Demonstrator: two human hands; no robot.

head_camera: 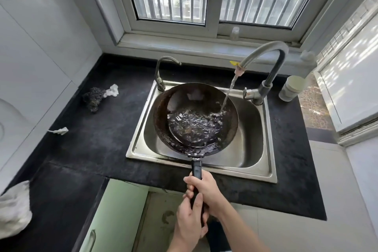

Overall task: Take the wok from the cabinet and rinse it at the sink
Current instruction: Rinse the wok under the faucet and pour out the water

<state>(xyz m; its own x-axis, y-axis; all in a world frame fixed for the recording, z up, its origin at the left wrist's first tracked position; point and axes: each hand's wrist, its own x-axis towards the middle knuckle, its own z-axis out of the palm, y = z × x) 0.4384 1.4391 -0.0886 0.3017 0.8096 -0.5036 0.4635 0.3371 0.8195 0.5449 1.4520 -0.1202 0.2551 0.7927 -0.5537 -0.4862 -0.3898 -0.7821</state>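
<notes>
A dark round wok is held over the steel sink, its bowl holding a pool of rippling water. A stream runs from the tall curved tap into the wok's right side. The wok's black handle points toward me over the sink's front rim. My right hand is wrapped around the handle's upper part. My left hand grips the handle's end just below it, so the lower handle is hidden.
A second, smaller tap stands at the sink's back left. A steel scourer with a white rag lies on the black counter to the left. A white cup stands right of the tap. A green cabinet door hangs open below.
</notes>
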